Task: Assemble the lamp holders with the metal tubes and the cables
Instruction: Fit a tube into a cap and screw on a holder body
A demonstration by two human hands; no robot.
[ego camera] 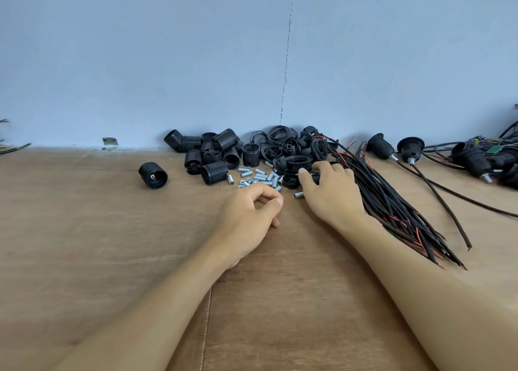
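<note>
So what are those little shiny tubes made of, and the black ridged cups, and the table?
The little tubes look like metal: silvery, with bright glints. The ridged cups look like black plastic, dull and evenly moulded. The table seems to be wood, maybe plywood, brown with streaky grain and a seam between boards.

The table abuts the wall behind it. Threaded lamp holder bodies lie piled against the wall left of centre, with one separate holder further left. Holder caps are piled to the right of the bodies. Metal tubes lie scattered in front of both piles. The cable bundle extends right of the caps, toward the near edge. Assembled holders lie further right.
</note>
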